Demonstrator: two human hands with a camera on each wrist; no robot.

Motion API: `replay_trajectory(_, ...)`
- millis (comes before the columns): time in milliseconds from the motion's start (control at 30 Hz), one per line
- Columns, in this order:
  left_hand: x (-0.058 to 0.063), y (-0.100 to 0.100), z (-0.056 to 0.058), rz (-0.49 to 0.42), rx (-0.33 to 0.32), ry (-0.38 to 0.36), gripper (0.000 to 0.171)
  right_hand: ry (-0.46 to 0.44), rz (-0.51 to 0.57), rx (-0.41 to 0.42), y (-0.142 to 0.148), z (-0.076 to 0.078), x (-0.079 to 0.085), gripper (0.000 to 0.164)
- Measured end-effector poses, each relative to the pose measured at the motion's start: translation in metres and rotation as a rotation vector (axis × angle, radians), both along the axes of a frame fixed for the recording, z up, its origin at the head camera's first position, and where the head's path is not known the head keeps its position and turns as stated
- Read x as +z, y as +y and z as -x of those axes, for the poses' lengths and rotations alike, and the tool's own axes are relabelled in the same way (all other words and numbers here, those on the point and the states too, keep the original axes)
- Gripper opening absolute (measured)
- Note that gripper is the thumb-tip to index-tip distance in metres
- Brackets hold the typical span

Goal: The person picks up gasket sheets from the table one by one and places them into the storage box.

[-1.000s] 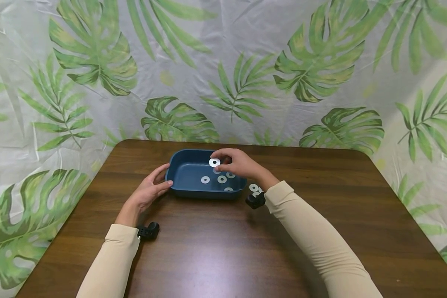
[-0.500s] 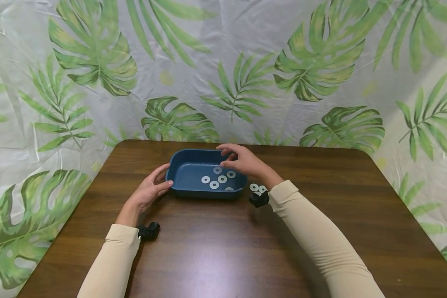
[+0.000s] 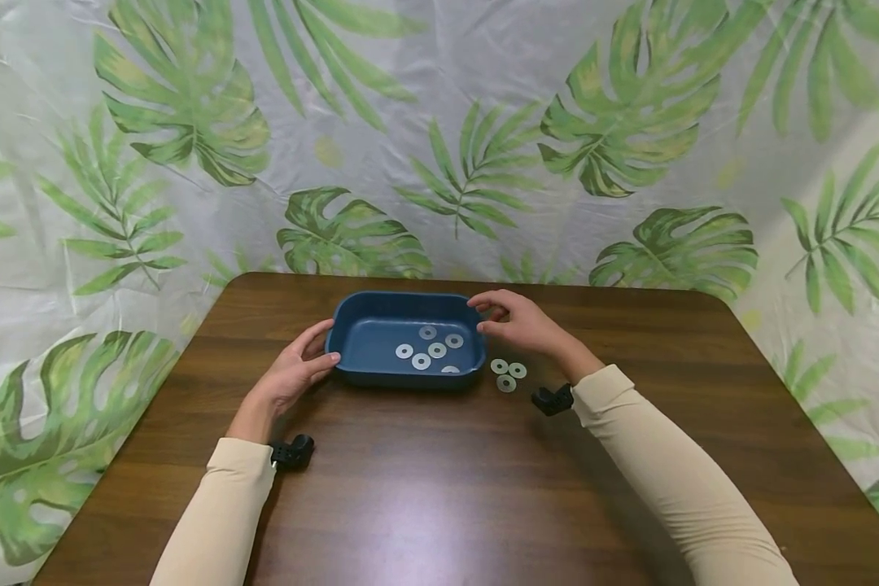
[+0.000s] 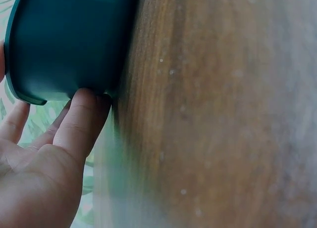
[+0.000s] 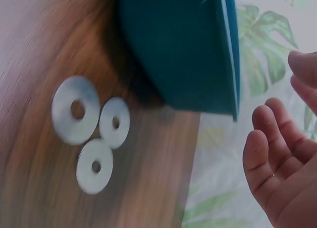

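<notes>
In the head view, a blue rectangular bin (image 3: 381, 380) stands on the table with several flat metal washers (image 3: 436, 351) lying on its floor. My left hand (image 3: 286, 376) holds the bin's left end, thumb at the rim and fingers against the outer wall. The left wrist view shows those fingertips (image 4: 84, 102) touching the bin's wall (image 4: 69, 45). Over the bin's right rim hovers my right hand (image 3: 523, 321), fingers parted and holding nothing. Three more washers (image 5: 95, 166) lie flat on the table, close together, just right of the bin and below the right hand.
The brown wooden table (image 3: 425, 488) extends to a hanging leaf-print cloth (image 3: 483, 146) behind it. A small black camera (image 3: 293, 452) sits on the left wrist, another black camera (image 3: 553, 400) on the right.
My right hand has let a washer drop into the bin, then moved right to the bin's right rim, uncovering the washers on the table. My left hand has stayed at the bin.
</notes>
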State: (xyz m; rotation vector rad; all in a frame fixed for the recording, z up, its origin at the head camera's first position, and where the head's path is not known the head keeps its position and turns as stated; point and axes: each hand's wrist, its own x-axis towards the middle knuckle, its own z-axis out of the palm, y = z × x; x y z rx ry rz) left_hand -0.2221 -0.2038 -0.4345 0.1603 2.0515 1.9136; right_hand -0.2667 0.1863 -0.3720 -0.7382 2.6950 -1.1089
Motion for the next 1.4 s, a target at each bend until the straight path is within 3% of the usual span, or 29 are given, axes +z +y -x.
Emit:
replay_trajectory(500,0.001,-0.002,-0.003,0.015,0.012,-0.015,0.072,0.060,-0.090,0.035,0.030,-0.010,-0.019,0.037)
replay_trajectory(800,0.000,0.001,-0.001,0.000,0.003,-0.019,0.073,-0.026,-0.122,0.004,0.049,-0.005,-0.038,0.036)
replay_trajectory(1133,0.000,0.000,0.001,-0.007,0.006,-0.011,0.072,0.026,-0.209,0.044,0.061,-0.007,-0.051,0.028)
replay_trajectory(1400,0.002,0.002,0.000,-0.004,0.007,-0.013,0.072,0.000,-0.218,0.063,0.063,-0.007,-0.057,0.032)
